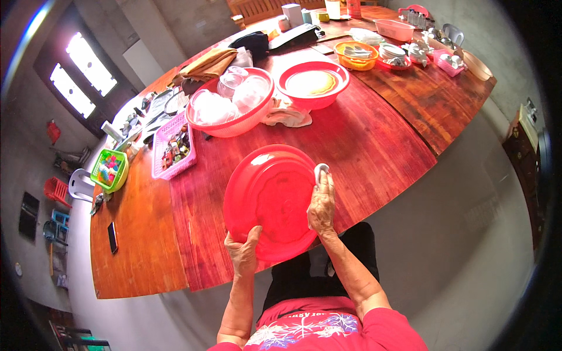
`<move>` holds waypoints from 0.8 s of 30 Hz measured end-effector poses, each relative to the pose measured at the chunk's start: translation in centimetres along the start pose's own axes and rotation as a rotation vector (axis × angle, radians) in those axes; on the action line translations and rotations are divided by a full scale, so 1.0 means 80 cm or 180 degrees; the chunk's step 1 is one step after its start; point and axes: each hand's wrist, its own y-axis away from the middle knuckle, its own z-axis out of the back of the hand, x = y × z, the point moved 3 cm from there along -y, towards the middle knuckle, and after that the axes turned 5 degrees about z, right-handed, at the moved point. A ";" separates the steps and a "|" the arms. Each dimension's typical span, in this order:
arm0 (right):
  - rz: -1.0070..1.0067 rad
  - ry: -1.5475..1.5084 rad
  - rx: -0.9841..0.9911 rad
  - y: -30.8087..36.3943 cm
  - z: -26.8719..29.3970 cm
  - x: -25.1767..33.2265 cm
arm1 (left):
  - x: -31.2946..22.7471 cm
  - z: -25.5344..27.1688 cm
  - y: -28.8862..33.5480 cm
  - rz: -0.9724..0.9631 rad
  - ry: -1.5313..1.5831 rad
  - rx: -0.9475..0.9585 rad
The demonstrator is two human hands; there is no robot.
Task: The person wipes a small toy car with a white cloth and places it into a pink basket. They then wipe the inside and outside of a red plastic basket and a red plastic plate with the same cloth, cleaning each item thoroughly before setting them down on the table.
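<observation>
A round red plastic basin (275, 202) is held up in front of me, tilted, over the front edge of the table. My left hand (242, 251) grips its lower left rim, thumb on the face turned toward me and fingers behind. At the right rim, my right hand (321, 206) presses a folded white cloth (321, 171) against the edge; most of the cloth is hidden under the fingers. Beyond it on the table stand a red basket (234, 124) full of clear plastic containers and another red basin (313, 100) resting near a crumpled pale cloth (288, 117).
A pink basket (157, 159) of small bottles and a green basket (120, 182) of colourful pieces stand left. A phone (113, 237) lies near the left edge. Far right hold a yellow basket (345, 61), stacked white dishes (391, 51) and a pink basket (448, 69) with cups.
</observation>
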 end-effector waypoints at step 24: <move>0.0977 0.1034 0.0540 -0.026 -0.050 0.004 | 0.030 0.012 -0.013 0.0257 0.0539 -0.0229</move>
